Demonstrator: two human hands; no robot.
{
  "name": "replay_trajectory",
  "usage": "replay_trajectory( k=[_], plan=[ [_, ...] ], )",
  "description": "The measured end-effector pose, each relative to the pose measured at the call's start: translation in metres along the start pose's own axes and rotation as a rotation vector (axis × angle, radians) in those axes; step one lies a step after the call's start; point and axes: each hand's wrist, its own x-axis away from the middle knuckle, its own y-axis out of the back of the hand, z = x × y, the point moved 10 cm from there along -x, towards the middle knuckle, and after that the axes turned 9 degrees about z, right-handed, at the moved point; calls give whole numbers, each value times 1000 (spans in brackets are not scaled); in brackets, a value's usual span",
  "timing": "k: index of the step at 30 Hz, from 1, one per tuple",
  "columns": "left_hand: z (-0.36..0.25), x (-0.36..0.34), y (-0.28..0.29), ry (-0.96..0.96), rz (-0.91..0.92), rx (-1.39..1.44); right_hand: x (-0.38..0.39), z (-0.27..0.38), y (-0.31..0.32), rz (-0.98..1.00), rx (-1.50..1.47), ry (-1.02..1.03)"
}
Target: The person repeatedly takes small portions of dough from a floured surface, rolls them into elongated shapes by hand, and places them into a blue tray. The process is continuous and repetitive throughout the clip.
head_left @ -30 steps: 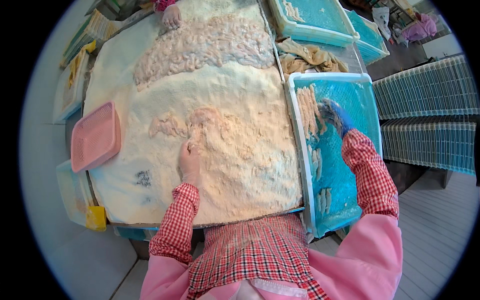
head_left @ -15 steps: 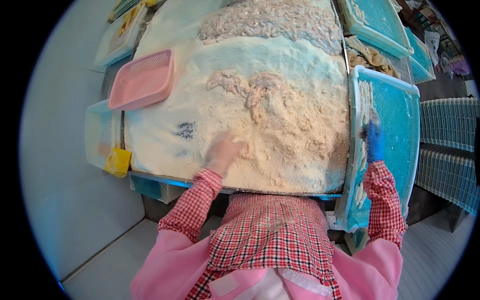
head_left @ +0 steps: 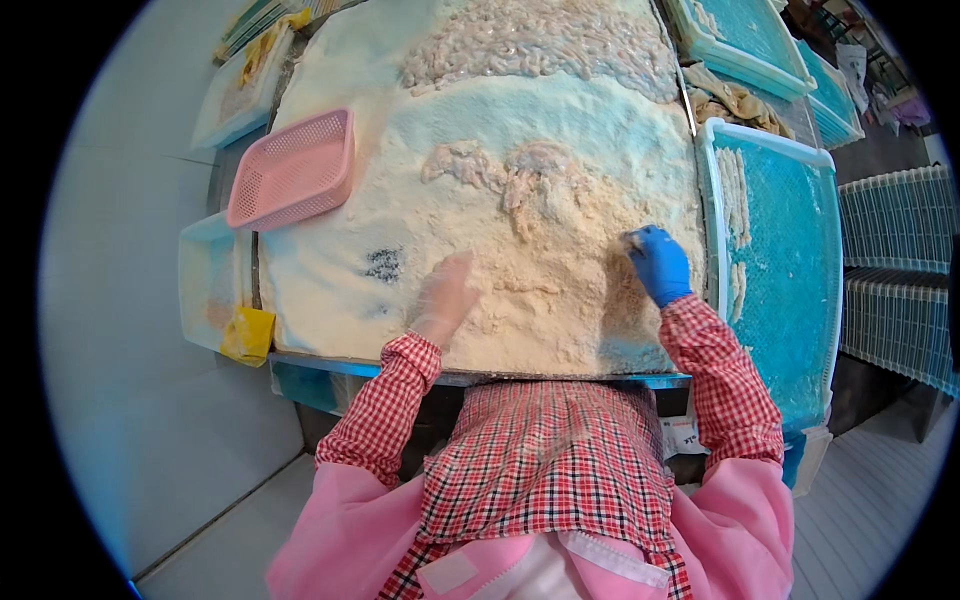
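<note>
My left hand, in a pale glove and slightly blurred, rests low over the powder with loose, extended fingers, beside a floury strip. My right hand, in a blue glove, is curled at the powder near the bed's right side; what its fingers hold is unclear. A moist pinkish clump lies between and beyond my hands in the pale powder. Several coated strips line the left side of the turquoise mesh tray, right of the bed.
A pink basket sits on the bed's left, near a pale bin with a yellow item. A mass of raw strips covers the far bed. Stacked trays, crumpled cloth and mesh racks stand rightward.
My right hand has left the turquoise tray and moved left onto the powder. My left hand has moved from the pinkish clump toward the nearer powder. The camera view has shifted.
</note>
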Motion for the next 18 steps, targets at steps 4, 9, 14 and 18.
replay_trajectory(
  k=[4, 9, 14, 18],
  plan=[
    [-26, -1, -26, -166, -7, -1, 11, -44, -3, -19, -1021, -200],
    [-76, -11, -37, -144, 130, -7, 29, -22, 59, -102, -98, -3],
    [-99, 9, 6, -599, -158, -173, 58, 0, 37, 5, 214, 89],
    [1, -6, -17, 14, -42, 107, 56, 1, 11, 12, 136, 100]
  ],
)
